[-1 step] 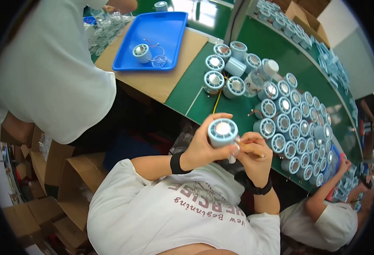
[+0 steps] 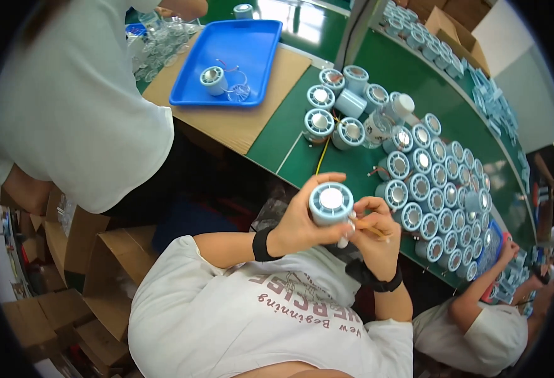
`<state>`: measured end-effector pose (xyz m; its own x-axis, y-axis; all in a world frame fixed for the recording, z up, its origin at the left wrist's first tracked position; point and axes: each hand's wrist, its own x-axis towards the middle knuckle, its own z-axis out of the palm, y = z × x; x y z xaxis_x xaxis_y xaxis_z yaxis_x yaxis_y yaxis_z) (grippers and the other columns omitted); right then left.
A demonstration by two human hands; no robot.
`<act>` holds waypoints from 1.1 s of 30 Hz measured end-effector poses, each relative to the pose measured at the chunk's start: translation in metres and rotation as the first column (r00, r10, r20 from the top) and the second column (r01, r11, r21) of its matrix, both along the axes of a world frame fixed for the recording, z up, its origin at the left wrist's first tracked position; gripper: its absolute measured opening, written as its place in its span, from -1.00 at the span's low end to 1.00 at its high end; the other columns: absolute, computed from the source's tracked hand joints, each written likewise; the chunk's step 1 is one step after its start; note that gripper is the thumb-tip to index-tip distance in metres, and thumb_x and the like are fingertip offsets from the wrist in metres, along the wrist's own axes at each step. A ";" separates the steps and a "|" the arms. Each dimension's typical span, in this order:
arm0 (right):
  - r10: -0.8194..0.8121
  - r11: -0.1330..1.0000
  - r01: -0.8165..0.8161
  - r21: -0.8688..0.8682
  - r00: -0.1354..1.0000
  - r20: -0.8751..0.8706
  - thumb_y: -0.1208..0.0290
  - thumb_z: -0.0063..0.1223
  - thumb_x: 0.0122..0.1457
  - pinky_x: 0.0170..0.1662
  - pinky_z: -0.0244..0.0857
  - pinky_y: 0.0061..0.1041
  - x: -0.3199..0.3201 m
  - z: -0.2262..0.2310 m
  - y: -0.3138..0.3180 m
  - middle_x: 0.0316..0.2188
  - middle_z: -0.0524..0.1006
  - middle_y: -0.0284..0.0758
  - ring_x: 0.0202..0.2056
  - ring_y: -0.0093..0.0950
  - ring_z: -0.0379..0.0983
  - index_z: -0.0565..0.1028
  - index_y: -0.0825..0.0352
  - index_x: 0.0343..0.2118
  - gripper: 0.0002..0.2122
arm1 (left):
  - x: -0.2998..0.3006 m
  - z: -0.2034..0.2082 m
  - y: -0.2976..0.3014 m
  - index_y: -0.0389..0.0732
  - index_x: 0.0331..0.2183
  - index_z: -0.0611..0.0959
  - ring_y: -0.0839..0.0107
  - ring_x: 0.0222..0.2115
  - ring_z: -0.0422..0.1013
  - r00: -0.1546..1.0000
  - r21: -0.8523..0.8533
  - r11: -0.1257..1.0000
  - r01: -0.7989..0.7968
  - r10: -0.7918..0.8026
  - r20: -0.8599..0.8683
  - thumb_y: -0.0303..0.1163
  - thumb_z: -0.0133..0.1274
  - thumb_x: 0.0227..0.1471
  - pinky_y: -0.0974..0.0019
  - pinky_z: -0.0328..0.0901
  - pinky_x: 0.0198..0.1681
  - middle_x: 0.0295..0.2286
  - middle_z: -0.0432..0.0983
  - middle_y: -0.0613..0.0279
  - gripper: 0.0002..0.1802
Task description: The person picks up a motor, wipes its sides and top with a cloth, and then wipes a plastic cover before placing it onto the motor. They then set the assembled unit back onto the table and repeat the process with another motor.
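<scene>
My left hand point(image 2: 297, 222) is wrapped round a light-blue cylindrical housing point(image 2: 331, 203). Its ribbed, ring-shaped end with a silvery disc in the centre faces up. Close against the housing's right side, my right hand point(image 2: 378, 238) has its fingers pinched on a thin orange-yellow piece point(image 2: 373, 229), too small to tell whether wire or tool. Something small and white shows between the hands, partly hidden by my fingers. On the green table point(image 2: 294, 155) beyond, a group of similar housings point(image 2: 320, 123) stands near a yellow cord point(image 2: 322, 156).
Many more housings point(image 2: 419, 186) crowd the table at right, beside a clear bottle point(image 2: 378, 126). A blue tray point(image 2: 226, 38) on cardboard holds one housing and a clear round part. Co-workers point(image 2: 81, 107) stand left and sit lower right point(image 2: 478, 324). Cardboard boxes point(image 2: 116, 271) lie at left.
The housing in my left hand has tilted slightly, showing its end face more squarely. Both hands keep their holds, and the view has shifted a little.
</scene>
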<state>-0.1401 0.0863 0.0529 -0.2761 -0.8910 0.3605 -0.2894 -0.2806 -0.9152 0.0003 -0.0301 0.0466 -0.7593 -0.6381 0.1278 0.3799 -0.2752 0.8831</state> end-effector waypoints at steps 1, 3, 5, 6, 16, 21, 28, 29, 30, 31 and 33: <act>0.000 0.999 -0.011 0.042 0.966 0.259 0.67 0.24 -0.02 0.03 0.28 -0.50 0.005 -0.006 0.001 -0.01 0.38 -0.23 -0.05 -0.46 0.38 0.44 0.39 -0.01 -0.55 | 0.004 0.003 0.005 -0.26 0.02 0.27 0.43 -0.14 0.43 0.998 -0.006 0.999 0.052 -0.052 0.028 -0.39 0.33 -0.13 0.31 0.35 -0.05 -0.19 0.47 0.14 -0.27; -0.006 0.996 -0.037 0.078 0.872 0.489 0.65 0.23 0.01 0.07 0.26 -0.50 0.015 -0.005 0.002 0.04 0.35 -0.23 -0.02 -0.47 0.36 0.39 0.38 0.07 -0.50 | 0.010 0.004 0.009 -0.26 0.01 0.27 0.44 -0.14 0.43 0.994 -0.016 0.995 0.101 -0.101 0.046 -0.43 0.34 -0.15 0.31 0.35 -0.05 -0.19 0.47 0.15 -0.26; 0.104 0.981 -0.173 0.083 0.842 0.529 0.59 0.22 0.05 0.15 0.16 -0.46 0.025 0.002 0.003 0.11 0.29 -0.21 0.07 -0.46 0.28 0.23 0.40 0.18 -0.39 | 0.016 -0.003 0.011 -0.25 -0.01 0.30 0.48 -0.17 0.43 0.994 -0.132 0.986 0.105 -0.103 0.027 -0.39 0.35 -0.14 0.36 0.35 -0.09 -0.20 0.47 0.20 -0.28; 0.158 0.966 -0.243 0.084 0.820 0.550 0.56 0.22 0.07 0.20 0.11 -0.44 0.027 0.003 0.004 0.14 0.26 -0.21 0.11 -0.46 0.25 0.16 0.41 0.23 -0.34 | 0.019 -0.008 0.013 -0.25 -0.02 0.31 0.50 -0.19 0.44 0.995 -0.188 0.977 0.103 -0.101 0.021 -0.38 0.35 -0.14 0.39 0.35 -0.11 -0.21 0.47 0.23 -0.30; 0.120 0.964 -0.209 0.163 0.892 0.437 0.49 0.17 0.13 0.21 0.09 -0.41 0.025 -0.030 0.014 0.20 0.20 -0.17 0.17 -0.43 0.20 0.02 0.45 0.28 -0.29 | 0.013 -0.025 0.015 -0.24 0.01 0.28 0.47 -0.11 0.42 0.998 -0.179 0.983 0.046 -0.040 0.039 -0.27 0.40 -0.18 0.37 0.33 -0.04 -0.17 0.45 0.21 -0.20; 0.169 0.949 -0.256 0.186 0.907 0.385 0.53 0.14 0.14 0.18 0.11 -0.47 0.022 -0.030 0.003 0.18 0.23 -0.19 0.14 -0.48 0.23 -0.04 0.44 0.29 -0.27 | 0.014 -0.033 0.005 -0.23 0.02 0.28 0.46 -0.12 0.41 0.993 -0.197 0.975 0.107 -0.113 -0.019 -0.22 0.40 -0.18 0.35 0.30 -0.01 -0.12 0.42 0.22 -0.18; 0.204 0.853 -0.444 0.274 0.767 0.609 0.46 0.13 0.17 0.14 0.14 -0.54 0.042 -0.066 -0.002 0.15 0.27 -0.29 0.11 -0.52 0.24 -0.07 0.39 0.31 -0.26 | 0.052 -0.085 -0.013 -0.22 0.00 0.32 0.48 -0.10 0.40 0.912 0.252 0.890 0.381 -0.406 0.055 -0.24 0.37 -0.14 0.36 0.26 0.03 -0.18 0.47 0.24 -0.26; 0.190 0.825 -0.480 0.298 0.733 0.653 0.46 0.13 0.17 0.14 0.14 -0.55 0.044 -0.079 -0.005 0.14 0.27 -0.30 0.11 -0.53 0.24 -0.09 0.37 0.31 -0.25 | 0.057 -0.094 -0.012 -0.21 -0.02 0.34 0.48 -0.12 0.40 0.905 0.387 0.843 0.374 -0.423 0.047 -0.24 0.38 -0.16 0.35 0.27 0.02 -0.17 0.47 0.24 -0.27; 0.184 0.794 -0.521 0.312 0.696 0.694 0.47 0.12 0.18 0.13 0.14 -0.55 0.047 -0.088 -0.010 0.14 0.27 -0.31 0.10 -0.53 0.24 -0.12 0.36 0.32 -0.24 | 0.062 -0.098 -0.015 -0.20 -0.03 0.35 0.49 -0.13 0.41 0.901 0.509 0.785 0.353 -0.432 0.041 -0.24 0.39 -0.17 0.35 0.28 0.02 -0.17 0.47 0.24 -0.27; 0.214 0.797 -0.532 0.285 0.691 0.690 0.47 0.12 0.18 0.13 0.14 -0.55 0.048 -0.092 -0.011 0.14 0.27 -0.31 0.10 -0.53 0.24 -0.12 0.36 0.32 -0.24 | 0.066 -0.100 -0.014 -0.20 -0.03 0.35 0.49 -0.13 0.41 0.906 0.485 0.805 0.342 -0.420 0.057 -0.24 0.39 -0.17 0.35 0.28 0.02 -0.17 0.47 0.24 -0.27; 0.198 0.750 -0.620 0.230 0.542 0.817 0.61 0.11 0.15 0.17 0.10 -0.51 0.056 -0.098 -0.011 0.20 0.19 -0.20 0.21 -0.48 0.13 -0.22 0.37 0.33 -0.18 | 0.074 -0.097 -0.021 -0.22 -0.05 0.38 0.47 -0.14 0.42 0.877 0.219 0.891 0.399 -0.440 0.193 -0.25 0.40 -0.19 0.36 0.29 -0.01 -0.21 0.50 0.23 -0.29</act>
